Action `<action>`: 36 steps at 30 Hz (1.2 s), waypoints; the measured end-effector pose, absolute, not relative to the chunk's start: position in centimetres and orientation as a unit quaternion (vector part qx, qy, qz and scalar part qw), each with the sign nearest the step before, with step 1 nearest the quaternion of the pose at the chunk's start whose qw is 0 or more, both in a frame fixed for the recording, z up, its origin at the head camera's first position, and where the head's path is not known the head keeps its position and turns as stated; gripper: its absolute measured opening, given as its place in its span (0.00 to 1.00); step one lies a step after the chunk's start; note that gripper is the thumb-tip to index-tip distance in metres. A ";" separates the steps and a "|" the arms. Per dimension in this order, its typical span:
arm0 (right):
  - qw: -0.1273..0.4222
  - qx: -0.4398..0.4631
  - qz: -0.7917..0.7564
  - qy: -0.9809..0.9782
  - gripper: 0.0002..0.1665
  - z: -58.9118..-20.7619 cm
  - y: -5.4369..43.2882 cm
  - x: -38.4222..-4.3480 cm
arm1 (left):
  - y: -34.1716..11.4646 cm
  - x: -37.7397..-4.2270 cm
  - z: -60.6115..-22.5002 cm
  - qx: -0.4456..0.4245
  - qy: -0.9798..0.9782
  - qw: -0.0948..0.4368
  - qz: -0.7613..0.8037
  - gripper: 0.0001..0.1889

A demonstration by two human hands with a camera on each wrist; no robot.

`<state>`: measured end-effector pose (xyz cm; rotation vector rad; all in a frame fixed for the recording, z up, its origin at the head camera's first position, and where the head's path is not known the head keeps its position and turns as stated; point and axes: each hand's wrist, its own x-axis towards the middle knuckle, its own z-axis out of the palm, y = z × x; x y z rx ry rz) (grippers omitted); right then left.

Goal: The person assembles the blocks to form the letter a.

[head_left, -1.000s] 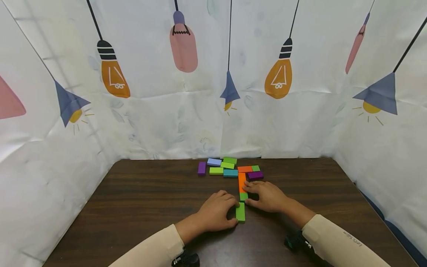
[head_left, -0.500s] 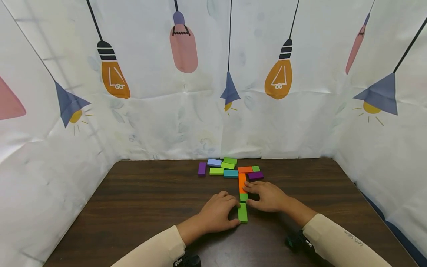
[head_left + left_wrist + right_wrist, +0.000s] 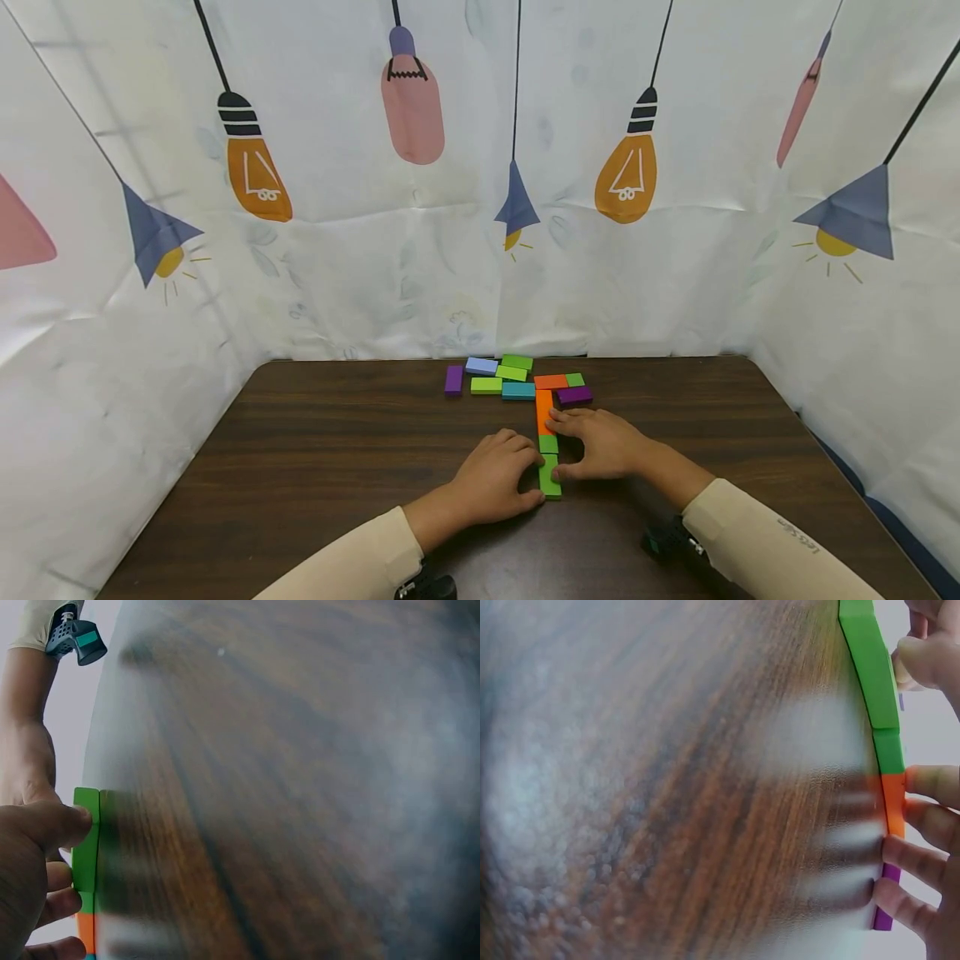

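A long green block lies flat on the dark wooden table, its far end against a short green block. Beyond that an orange block carries on the same line. My left hand holds the long green block from its left, with curled index finger near its far end and thumb near its close end. My right hand lies to the right of the row, its fingertips at the orange block and its thumb beside the long green block. Its fingers are spread and fairly straight.
Toward the back edge lie a teal block, a purple block, a blue block, another purple block, an orange-red block and several green ones. A white printed curtain hangs behind the table.
My left hand has slid the long green block right and slightly away, closing the gap to the short green block. My right thumb has moved nearer and now sits beside the long green block.
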<state>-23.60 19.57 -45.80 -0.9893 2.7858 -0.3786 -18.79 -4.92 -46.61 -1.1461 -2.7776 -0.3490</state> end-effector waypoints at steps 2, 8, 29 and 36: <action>0.081 -0.332 -0.127 0.931 0.53 -45.8 19.6 -23.6 | -4.9 -18.8 -46.6 -0.377 -0.917 0.057 -0.116 0.21; 0.087 -0.335 -0.122 0.930 0.57 -45.7 19.6 -23.5 | -4.7 -18.8 -46.7 -0.374 -0.918 0.056 -0.115 0.21; 0.079 -0.331 -0.130 0.931 0.54 -45.9 19.6 -23.7 | -4.6 -18.9 -46.8 -0.372 -0.920 0.047 -0.113 0.23; 0.081 -0.330 -0.129 0.932 0.54 -46.0 19.6 -23.7 | -5.2 -19.1 -46.6 -0.369 -0.922 0.029 -0.114 0.25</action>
